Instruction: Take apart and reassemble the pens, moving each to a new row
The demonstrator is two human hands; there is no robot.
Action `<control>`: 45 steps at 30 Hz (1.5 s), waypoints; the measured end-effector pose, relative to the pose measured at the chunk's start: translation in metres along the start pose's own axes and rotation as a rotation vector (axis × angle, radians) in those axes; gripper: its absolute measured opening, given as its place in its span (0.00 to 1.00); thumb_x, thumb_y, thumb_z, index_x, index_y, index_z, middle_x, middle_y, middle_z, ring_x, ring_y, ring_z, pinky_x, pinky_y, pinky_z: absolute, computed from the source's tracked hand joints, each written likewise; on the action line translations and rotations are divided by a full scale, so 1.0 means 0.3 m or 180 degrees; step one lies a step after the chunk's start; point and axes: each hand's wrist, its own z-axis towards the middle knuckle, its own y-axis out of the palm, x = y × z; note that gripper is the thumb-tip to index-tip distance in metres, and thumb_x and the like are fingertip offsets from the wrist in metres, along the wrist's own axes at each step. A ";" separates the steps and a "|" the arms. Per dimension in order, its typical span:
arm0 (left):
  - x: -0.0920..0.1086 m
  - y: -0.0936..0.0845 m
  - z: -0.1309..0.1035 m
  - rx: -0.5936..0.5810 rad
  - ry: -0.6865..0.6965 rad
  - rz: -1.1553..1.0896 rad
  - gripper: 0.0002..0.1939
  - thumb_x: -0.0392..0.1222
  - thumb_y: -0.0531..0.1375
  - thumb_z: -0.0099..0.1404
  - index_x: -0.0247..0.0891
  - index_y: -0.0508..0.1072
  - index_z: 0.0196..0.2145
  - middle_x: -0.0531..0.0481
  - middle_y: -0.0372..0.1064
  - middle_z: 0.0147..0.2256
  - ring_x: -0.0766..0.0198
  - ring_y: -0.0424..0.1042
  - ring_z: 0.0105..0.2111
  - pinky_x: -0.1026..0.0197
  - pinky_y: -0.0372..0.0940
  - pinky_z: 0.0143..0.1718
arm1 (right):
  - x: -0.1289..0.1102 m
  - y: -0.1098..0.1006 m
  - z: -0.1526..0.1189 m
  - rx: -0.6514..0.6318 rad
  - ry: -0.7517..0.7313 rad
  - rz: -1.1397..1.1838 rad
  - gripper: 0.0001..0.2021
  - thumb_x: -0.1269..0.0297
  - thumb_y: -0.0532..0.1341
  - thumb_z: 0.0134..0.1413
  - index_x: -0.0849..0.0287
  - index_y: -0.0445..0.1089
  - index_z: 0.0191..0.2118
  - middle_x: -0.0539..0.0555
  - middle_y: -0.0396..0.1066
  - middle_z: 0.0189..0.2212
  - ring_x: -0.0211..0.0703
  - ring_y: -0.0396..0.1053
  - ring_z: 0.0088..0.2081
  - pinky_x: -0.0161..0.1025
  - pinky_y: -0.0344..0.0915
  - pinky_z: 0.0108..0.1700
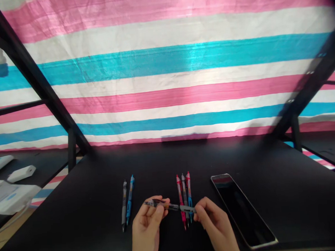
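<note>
A pen with a clear barrel, dark clip and grey grip lies level between my hands above the table. My left hand is closed around its clear barrel. With thumb and fingers my right hand pinches the end of the grey grip; the tip is hidden there. Behind and below the grip lie a pink pen, a grey pen and a pen with a pink top and blue grip. Left of my left hand, a grey-gripped pen and a blue pen lie side by side.
A dark-screened phone lies right of my right hand on the black table. Black metal legs slant up at both sides. Behind hangs a striped sheet. White devices are at far left.
</note>
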 end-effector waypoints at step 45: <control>-0.029 -0.023 0.032 0.0614 0.0483 -0.0839 0.18 0.45 0.80 0.41 0.40 0.80 0.27 0.53 0.75 0.30 0.66 0.75 0.34 0.67 0.73 0.39 | 0.058 -0.029 -0.015 0.0279 -0.0065 0.1472 0.10 0.56 0.70 0.57 0.57 0.73 0.35 0.52 0.74 0.24 0.40 0.70 0.25 0.34 0.64 0.25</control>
